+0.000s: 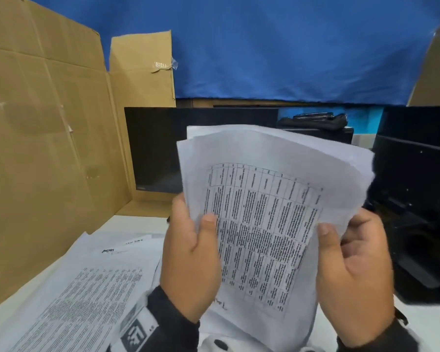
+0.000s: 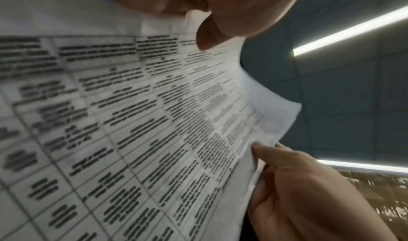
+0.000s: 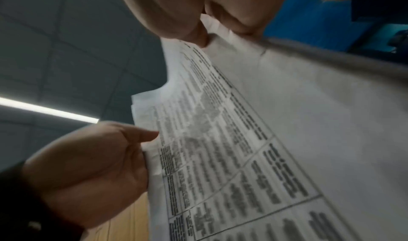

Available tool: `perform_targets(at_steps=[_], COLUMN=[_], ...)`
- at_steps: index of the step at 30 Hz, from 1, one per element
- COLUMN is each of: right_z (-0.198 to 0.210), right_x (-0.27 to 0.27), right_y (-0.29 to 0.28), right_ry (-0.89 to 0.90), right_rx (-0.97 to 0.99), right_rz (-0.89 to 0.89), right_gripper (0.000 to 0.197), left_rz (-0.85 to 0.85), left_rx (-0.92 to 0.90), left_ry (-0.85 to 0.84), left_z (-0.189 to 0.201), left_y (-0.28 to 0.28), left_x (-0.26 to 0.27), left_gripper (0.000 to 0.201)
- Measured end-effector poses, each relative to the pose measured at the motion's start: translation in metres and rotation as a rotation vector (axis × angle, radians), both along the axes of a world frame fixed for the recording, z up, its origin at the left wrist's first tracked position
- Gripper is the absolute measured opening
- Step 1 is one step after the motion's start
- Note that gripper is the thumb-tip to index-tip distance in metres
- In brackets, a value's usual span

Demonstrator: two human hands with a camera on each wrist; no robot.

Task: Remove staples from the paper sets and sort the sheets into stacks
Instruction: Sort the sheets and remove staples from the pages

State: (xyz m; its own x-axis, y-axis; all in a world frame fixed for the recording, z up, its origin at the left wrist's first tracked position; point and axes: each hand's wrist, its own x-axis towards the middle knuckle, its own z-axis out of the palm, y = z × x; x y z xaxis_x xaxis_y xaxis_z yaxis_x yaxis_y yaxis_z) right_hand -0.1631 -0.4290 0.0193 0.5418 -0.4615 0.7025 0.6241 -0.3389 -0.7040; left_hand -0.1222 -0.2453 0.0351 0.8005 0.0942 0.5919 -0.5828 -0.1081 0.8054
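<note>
The person holds a bundle of papers (image 1: 264,212) up in front of them, above the worktop (image 1: 127,222), with both hands. The left hand (image 1: 188,260) grips the left edge, thumb pressed on the printed table on the top sheet and fingers curled behind. The right hand (image 1: 351,270) pinches the right edge the same way, thumb on the front and fingers behind. The sheets are fanned unevenly at the top, several edges showing one behind another, and the bundle bows in the middle. I can't make out a staple anywhere, so whether these pages are bound or loose is not clear. On the worktop to the left lies a stack of sheets (image 1: 87,295) with dense text, set against a cardboard wall (image 1: 48,123). The risk I'd see is the fanned back pages slipping out if either grip loosens, dropping onto the sorted stack and mixing with it. If a staple is in there, pulling the edges apart could tear a corner.
</note>
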Motion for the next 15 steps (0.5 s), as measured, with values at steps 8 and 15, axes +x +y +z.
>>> perform_targets(at_steps=[8,15], right_z=[-0.017,-0.011], right_x=[0.006,0.003], right_y=[0.008,0.005], right_ry=[0.215,0.389], right_rx=[-0.172,-0.226], right_rz=[0.098,0.115], right_gripper=[0.058,0.077], left_rz=[-0.034,-0.213], left_rx=[0.009,-0.062], left_ry=[0.129,0.21], left_z=[-0.029,-0.047], left_y=[-0.007,-0.004], left_x=[0.007,0.019], left_gripper=[0.047,0.06])
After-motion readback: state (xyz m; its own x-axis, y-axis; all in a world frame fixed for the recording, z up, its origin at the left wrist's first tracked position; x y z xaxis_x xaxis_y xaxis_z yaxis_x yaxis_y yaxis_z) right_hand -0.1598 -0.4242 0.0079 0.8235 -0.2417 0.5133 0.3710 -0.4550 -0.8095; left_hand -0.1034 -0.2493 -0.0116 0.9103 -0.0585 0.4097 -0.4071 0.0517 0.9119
